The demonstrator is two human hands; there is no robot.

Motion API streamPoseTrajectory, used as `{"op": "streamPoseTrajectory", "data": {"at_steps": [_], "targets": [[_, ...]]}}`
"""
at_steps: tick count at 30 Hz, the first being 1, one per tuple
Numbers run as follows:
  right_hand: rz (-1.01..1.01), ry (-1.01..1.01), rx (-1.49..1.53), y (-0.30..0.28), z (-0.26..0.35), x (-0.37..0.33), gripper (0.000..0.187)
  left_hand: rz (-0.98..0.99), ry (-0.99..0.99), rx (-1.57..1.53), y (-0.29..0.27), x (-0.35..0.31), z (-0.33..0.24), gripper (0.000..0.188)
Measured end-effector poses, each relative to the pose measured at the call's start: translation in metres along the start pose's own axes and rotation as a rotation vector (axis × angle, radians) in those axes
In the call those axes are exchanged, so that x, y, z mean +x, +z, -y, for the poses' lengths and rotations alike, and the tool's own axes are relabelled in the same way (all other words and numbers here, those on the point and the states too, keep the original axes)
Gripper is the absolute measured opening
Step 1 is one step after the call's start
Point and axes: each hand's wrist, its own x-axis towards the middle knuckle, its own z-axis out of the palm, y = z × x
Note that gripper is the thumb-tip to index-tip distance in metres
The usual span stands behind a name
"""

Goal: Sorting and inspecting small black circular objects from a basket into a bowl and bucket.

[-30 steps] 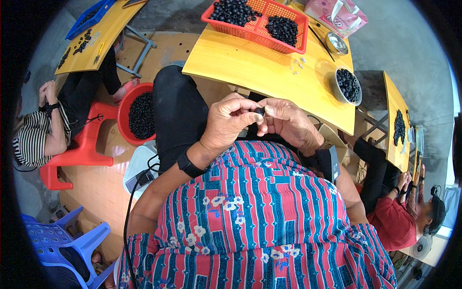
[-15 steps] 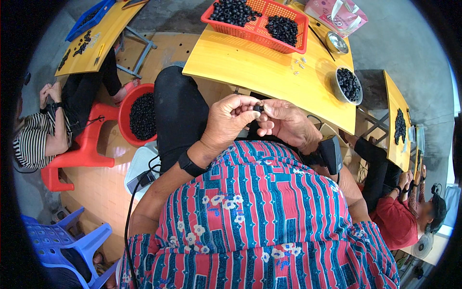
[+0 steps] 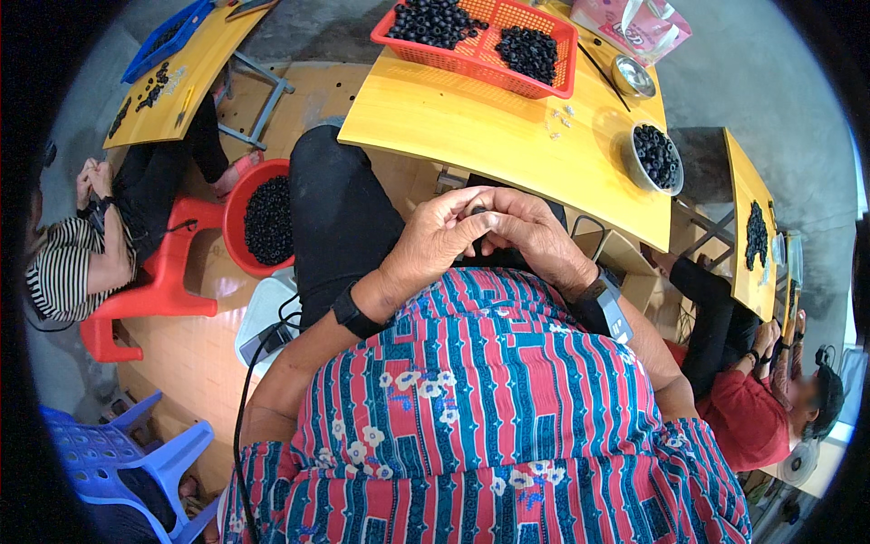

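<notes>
Above my lap, in front of the near table edge, my left hand (image 3: 428, 243) and my right hand (image 3: 536, 239) meet with bent, closed fingers. Between their thumbs and fingertips they grip a small black rubber-looking piece (image 3: 478, 210); most of it is covered by the fingers. Similar black ring-shaped pieces fill a clear round tub (image 3: 638, 172) at the table's right side. More of them lie in the two compartments of a red-orange plastic basket (image 3: 471, 65) at the far side.
On the yellow table (image 3: 453, 118) are small pale bits (image 3: 562, 122), a metal bowl (image 3: 633, 78), a dark stick (image 3: 602, 72) and a pink bag (image 3: 634, 32). A red basin (image 3: 237, 238) of black pieces stands left of my knee. Other people sit at side tables on both sides.
My right hand has turned inward and closed over the black piece, hiding more of it. Both hands have drawn together.
</notes>
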Motion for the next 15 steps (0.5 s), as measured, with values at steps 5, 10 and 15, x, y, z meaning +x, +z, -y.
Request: {"op": "streamPoseTrajectory", "data": {"at_steps": [5, 10, 15], "targets": [[-0.02, -0.026, 0.001, 0.004, -0.003, -0.001, 0.021, -0.037, 0.041, 0.008, 0.001, -0.002, 0.002, 0.039], [-0.021, -0.028, 0.083, 0.003, -0.012, 0.001, 0.022, -0.062, 0.054, 0.022, 0.004, -0.003, -0.001, 0.036], [-0.03, -0.012, 0.188, 0.007, -0.012, 0.003, 0.021, -0.106, 0.076, 0.051, 0.005, -0.005, -0.004, 0.034]]}}
